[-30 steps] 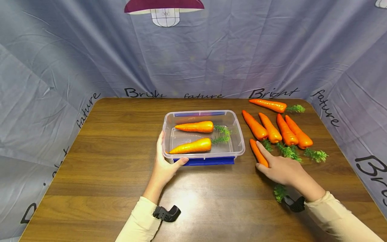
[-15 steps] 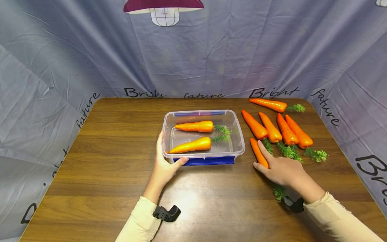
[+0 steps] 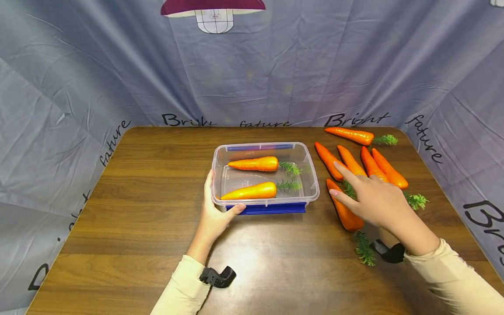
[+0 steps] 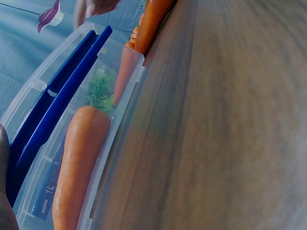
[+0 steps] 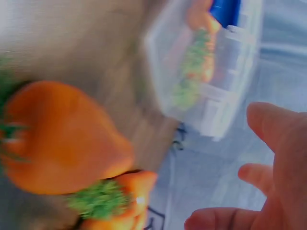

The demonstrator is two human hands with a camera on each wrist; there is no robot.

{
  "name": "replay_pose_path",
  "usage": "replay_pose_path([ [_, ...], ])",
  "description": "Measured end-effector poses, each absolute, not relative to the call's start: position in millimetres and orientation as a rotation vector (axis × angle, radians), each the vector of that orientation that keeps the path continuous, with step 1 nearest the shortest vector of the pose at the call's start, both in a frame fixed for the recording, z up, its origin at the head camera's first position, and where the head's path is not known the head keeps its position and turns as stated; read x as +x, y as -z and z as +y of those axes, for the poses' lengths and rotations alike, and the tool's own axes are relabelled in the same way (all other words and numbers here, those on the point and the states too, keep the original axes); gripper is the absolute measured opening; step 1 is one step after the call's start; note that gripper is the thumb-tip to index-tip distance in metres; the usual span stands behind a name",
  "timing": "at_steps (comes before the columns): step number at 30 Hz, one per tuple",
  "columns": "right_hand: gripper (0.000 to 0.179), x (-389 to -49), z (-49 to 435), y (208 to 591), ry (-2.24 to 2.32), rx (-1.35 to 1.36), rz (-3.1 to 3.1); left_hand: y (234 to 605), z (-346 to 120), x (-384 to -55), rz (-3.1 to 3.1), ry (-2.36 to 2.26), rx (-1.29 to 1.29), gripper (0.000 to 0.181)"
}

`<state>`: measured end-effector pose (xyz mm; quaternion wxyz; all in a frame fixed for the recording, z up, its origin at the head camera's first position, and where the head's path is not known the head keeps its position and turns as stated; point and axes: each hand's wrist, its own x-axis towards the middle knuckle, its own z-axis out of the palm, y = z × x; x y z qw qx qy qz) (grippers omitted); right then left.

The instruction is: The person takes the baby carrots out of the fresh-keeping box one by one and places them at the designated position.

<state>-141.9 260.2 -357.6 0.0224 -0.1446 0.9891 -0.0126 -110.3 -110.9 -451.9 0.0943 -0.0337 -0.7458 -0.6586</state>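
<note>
My left hand [image 3: 212, 221] grips the near left corner of a clear plastic food container [image 3: 316, 186] with blue clips, thumb at the front and fingers along the left side. Two toy carrots with green tops lie inside, a back carrot [image 3: 253, 164] and a front carrot [image 3: 252, 191]. To the right, my right hand [image 3: 376, 199] is over a loose carrot [image 3: 348, 218], fingers extended and nothing held. In the right wrist view, its fingers [image 5: 273, 124] stand apart from that carrot's broad end [image 5: 62, 139].
Several more carrots lie behind the right hand, among them a leftmost carrot [image 3: 327, 159] and a rightmost carrot [image 3: 390, 169]. One carrot [image 3: 350, 134] lies crosswise at the back edge. A grey printed curtain [image 3: 275, 78] encloses the wooden table [image 3: 157, 210].
The right hand has let go of the near loose carrot and lifted off it. Inside the container, the front carrot has shifted slightly toward the near wall. The left hand has stayed put.
</note>
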Motion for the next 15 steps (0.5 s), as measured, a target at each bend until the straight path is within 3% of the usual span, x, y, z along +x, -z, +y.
replay_pose_path([
  [15,0.069,-178.7,192.5,342.2,0.161,-0.934,3.118,472.0,-113.5,-117.2,-2.203,1.884,-0.136,0.118],
])
